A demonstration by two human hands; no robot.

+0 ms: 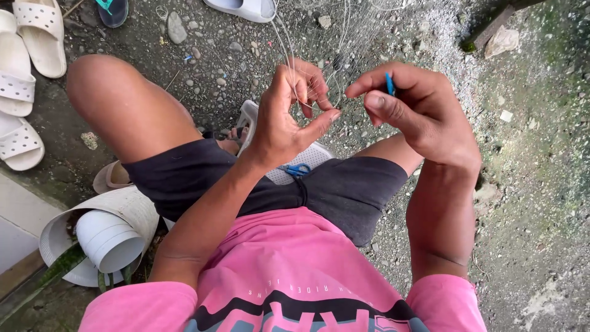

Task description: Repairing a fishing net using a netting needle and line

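I see white sandals (24,55) far left on the gravel ground (541,154), white pipe pieces (107,237) below them. My left hand (286,114) has fingers pinched together on thin fishing net strands (344,37). Blue scissors (299,169) lie in my lap. My right hand (418,107), fingers clamped on a small blue tool (389,83), is just beside the left.

A home's outdoor yard: gravel ground (541,184), scattered white sandals (24,67).
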